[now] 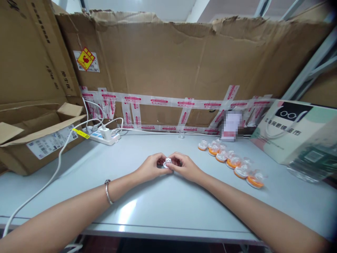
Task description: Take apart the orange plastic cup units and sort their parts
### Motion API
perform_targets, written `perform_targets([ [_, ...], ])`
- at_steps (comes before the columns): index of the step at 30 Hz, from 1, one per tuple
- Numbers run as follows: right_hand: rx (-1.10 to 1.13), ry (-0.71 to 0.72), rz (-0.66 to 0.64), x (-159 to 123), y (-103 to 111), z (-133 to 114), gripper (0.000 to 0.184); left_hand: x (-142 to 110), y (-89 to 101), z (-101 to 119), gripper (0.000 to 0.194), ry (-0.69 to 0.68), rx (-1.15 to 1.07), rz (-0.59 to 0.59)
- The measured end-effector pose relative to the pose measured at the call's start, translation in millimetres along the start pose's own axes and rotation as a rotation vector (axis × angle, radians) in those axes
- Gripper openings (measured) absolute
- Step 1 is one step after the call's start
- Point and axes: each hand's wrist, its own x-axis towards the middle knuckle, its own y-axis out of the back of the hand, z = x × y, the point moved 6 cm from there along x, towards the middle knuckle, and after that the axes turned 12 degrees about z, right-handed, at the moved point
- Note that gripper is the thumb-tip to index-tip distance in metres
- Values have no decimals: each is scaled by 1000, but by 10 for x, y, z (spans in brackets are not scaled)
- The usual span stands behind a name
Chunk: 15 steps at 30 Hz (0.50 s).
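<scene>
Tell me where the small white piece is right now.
In the head view, the small white piece is just below the middle, held between the left hand and the right hand, left of the row of orange-and-clear pieces.

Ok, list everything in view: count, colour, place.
small piece: one, white, between both hands
round pieces: several, orange, white and clear, right
tiny item: one, clear, back
table: one, pale grey, centre
open carton: one, brown, left
cardboard panels: several, brown, behind
power strip: one, white, left
cables: several, white, left
pixelated item: one, whitish, back right
printed package: one, whitish, right
bottle: one, clear, far right
bracelet: one, silver, left wrist
left hand, right hand: two, bare, centre
</scene>
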Motion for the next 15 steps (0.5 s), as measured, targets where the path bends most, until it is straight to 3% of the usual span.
perform_targets([
  [6,7,-27,42,31,-4,37,26,47,3,-50,31,-36,68,35],
  [15,-16,6,19,-6,-6,15,24,12,-24,-21,28,-104,140,-25],
])
